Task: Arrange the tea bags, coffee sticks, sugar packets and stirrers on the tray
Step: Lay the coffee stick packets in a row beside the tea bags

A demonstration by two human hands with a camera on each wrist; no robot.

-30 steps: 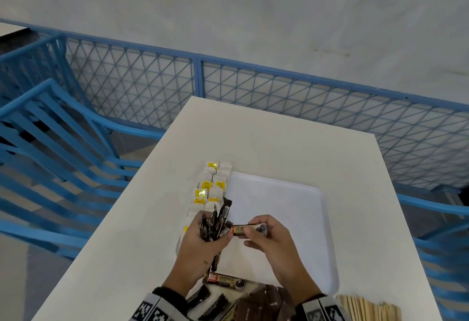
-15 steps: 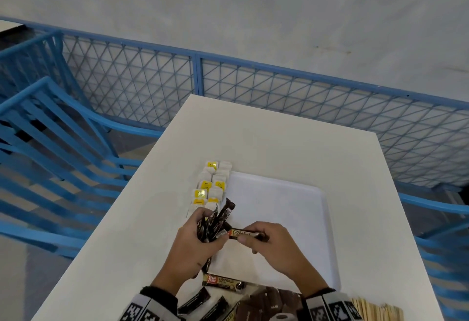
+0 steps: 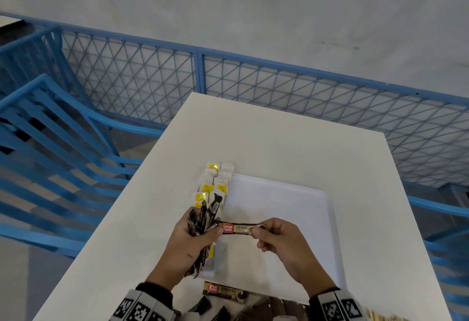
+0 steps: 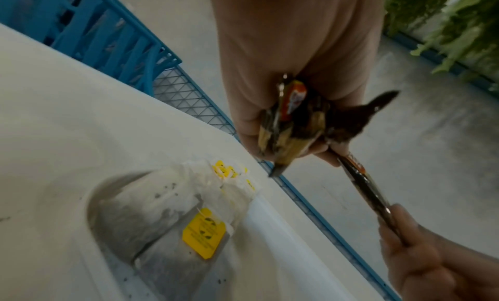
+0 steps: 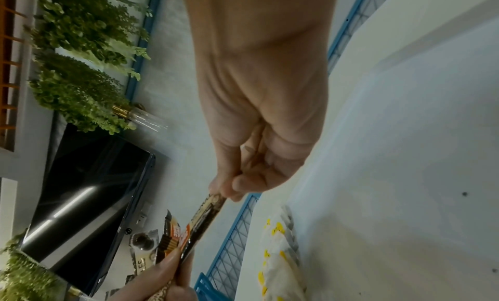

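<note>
Bundle of coffee sticks (image 3: 203,221) gripped in left hand (image 3: 186,243) above tray (image 3: 284,209) left edge; lower ends hidden. Single coffee stick (image 3: 238,228) pinched by right hand (image 3: 281,242), other end under left thumb. Tea bags (image 3: 214,183) rowed along tray's left side, partly blocked.

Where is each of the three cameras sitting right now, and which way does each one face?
Head: worn on the head, looking forward and down at the white tray; both hands show.
Left wrist: along the left hand gripping a bundle of coffee sticks, tea bags below.
Right wrist: along the right hand pinching the single coffee stick.
Shared: all three show that stick, held at both ends.
</note>
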